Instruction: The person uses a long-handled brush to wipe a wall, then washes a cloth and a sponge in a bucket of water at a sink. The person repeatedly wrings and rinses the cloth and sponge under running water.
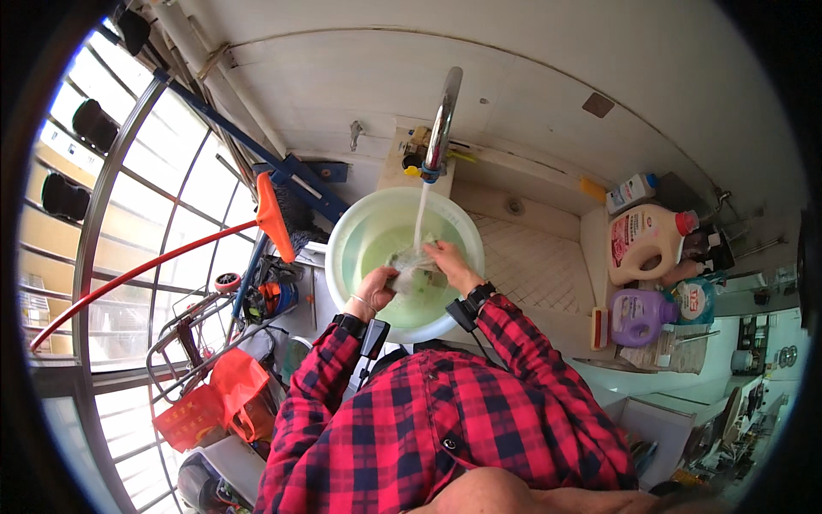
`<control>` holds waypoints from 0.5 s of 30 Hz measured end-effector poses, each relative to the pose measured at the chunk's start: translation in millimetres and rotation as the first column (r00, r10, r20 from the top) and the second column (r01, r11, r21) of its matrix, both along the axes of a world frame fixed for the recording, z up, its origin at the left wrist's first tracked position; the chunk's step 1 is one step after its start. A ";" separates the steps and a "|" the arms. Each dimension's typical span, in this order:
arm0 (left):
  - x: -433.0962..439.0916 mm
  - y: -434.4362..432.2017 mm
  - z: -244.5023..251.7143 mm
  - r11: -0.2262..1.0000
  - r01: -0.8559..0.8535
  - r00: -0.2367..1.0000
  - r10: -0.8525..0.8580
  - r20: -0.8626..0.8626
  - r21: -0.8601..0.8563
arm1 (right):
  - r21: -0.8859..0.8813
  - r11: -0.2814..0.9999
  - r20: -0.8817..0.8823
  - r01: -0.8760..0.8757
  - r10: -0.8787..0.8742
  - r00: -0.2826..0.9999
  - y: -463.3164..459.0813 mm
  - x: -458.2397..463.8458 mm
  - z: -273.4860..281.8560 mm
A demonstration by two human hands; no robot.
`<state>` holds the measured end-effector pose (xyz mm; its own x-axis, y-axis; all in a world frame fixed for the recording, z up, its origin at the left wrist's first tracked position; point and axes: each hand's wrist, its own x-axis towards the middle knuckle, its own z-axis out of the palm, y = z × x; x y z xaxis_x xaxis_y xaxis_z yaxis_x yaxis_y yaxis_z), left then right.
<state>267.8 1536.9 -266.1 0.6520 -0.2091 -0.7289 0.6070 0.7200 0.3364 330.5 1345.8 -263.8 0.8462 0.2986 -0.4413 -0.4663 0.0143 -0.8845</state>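
Note:
A greyish, thin, wet thing point(409, 268), perhaps a cloth or mesh, is stretched between my two hands inside a pale green plastic basin point(341, 257). My left hand point(377, 289) pinches its left side between thumb and fingers. At its upper right edge, my right hand point(451, 262) grips it. Running water point(421, 218) falls from the chrome faucet point(443, 122) onto it. Greenish water point(411, 311) lies in the basin below. What else may be in the water is too blurred to tell.
Right of the basin is a washboard sink point(533, 270). Detergent bottles, one beige point(645, 244) and one purple point(639, 317), stand on its right ledge beside a brush point(600, 327). At left are an orange-headed pole point(273, 215), a folding cart point(186, 347) and red bags point(218, 392).

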 end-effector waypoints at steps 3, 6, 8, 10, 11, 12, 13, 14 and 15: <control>-6.4 1.9 -21.0 0.995 -0.093 0.989 0.089 0.115 0.027 | -0.095 0.993 -0.115 0.067 -0.078 0.990 11.8 -3.2 13.8; -5.2 -8.9 -40.4 0.991 -0.122 0.983 0.112 0.143 0.062 | 0.111 0.992 -0.199 0.065 -0.042 0.979 36.3 -26.0 23.0; -1.1 -22.1 -43.3 0.956 -0.161 0.987 0.149 0.066 0.245 | -0.154 0.982 -0.051 -0.113 0.106 0.993 47.9 -47.4 25.9; 0.9 -29.0 -34.9 0.943 -0.311 0.947 0.297 0.124 0.116 | -0.531 0.847 0.327 -0.042 0.250 0.911 59.5 -55.8 23.6; 1.2 -33.5 -27.8 0.924 -0.379 0.924 0.375 0.081 0.051 | -0.527 0.849 0.375 -0.019 0.252 0.892 60.3 -55.2 21.9; -0.8 -40.7 -19.6 0.929 -0.353 0.933 0.342 0.109 0.109 | -0.508 0.849 0.498 0.147 0.151 0.854 61.6 -51.7 19.5; -2.3 -44.8 -11.1 0.966 -0.199 0.975 0.179 0.133 0.163 | -0.526 0.837 0.501 0.153 0.159 0.851 61.1 -44.3 16.9; -3.9 -47.9 -3.5 0.975 -0.058 0.991 0.030 0.131 0.216 | -0.530 0.834 0.495 0.152 0.159 0.854 56.3 -30.8 15.1; -6.5 -47.7 2.1 0.962 0.072 0.991 -0.099 0.088 0.264 | -0.591 0.799 0.393 0.110 0.166 0.904 51.0 -25.2 13.2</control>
